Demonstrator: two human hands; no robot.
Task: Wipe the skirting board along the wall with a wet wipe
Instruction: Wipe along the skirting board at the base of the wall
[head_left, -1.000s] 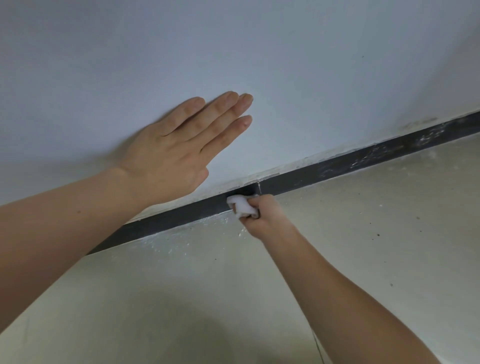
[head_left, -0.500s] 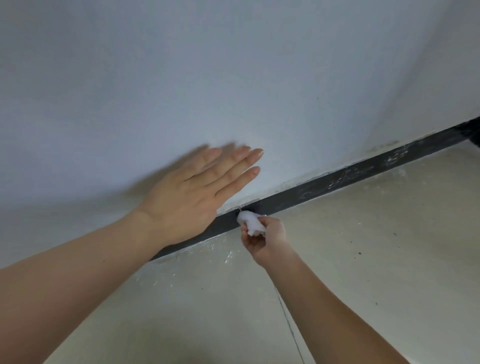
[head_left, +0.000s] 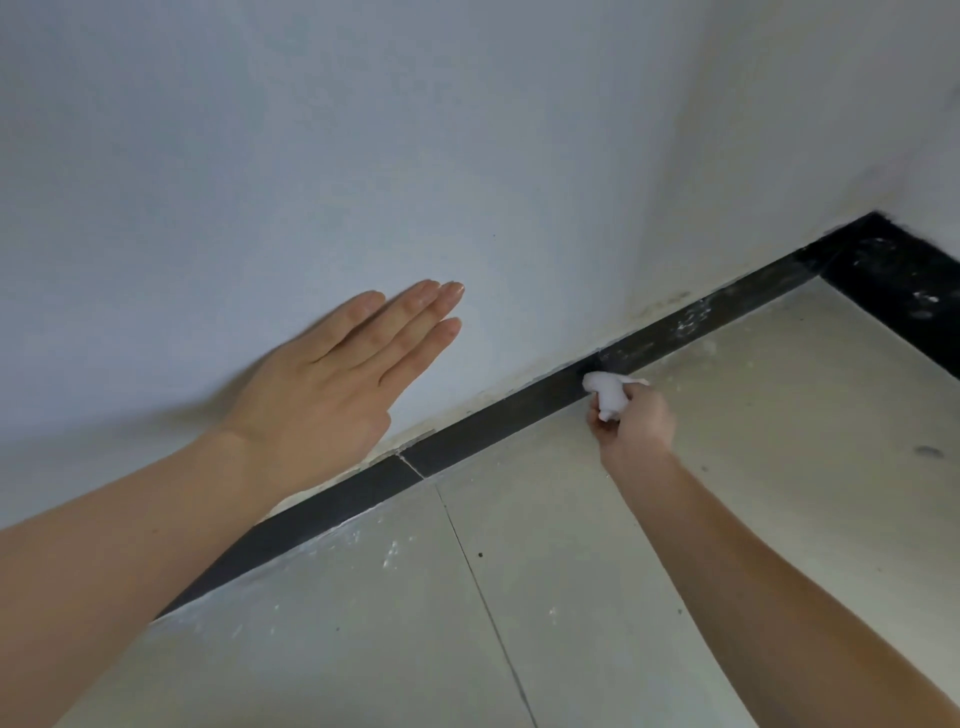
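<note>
Skirting board (head_left: 493, 421): a dark band between the wall (head_left: 363, 156) and the floor (head_left: 701, 519). It runs slanted from lower left to upper right, and at its far right end it turns a corner.
Wet wipe (head_left: 605, 389): white and bunched into a small wad. It touches the face of the skirting board, about the middle of the visible length.
Right hand (head_left: 636, 421): just below the skirting board, over the floor. The fingers are curled around the wipe and hold it against the board.
Left hand (head_left: 332, 384): above the skirting board, flat on the wall. The fingers are straight, close together and point to the upper right. The heel of the hand is near the top edge of the board.
Left forearm (head_left: 130, 545): it lies in front of the lower left part of the skirting board.
Joint (head_left: 410, 465): a thin pale line across the skirting board, left of the wipe.
White specks (head_left: 691, 317): on the skirting board right of the wipe, toward the corner. The stretch left of the wipe looks evenly dark.
Floor seam (head_left: 483, 597): a thin line that starts below the skirting board near the joint and runs toward the camera.
Dark spot (head_left: 927, 451): on the floor, well below the skirting board, at the right edge.
</note>
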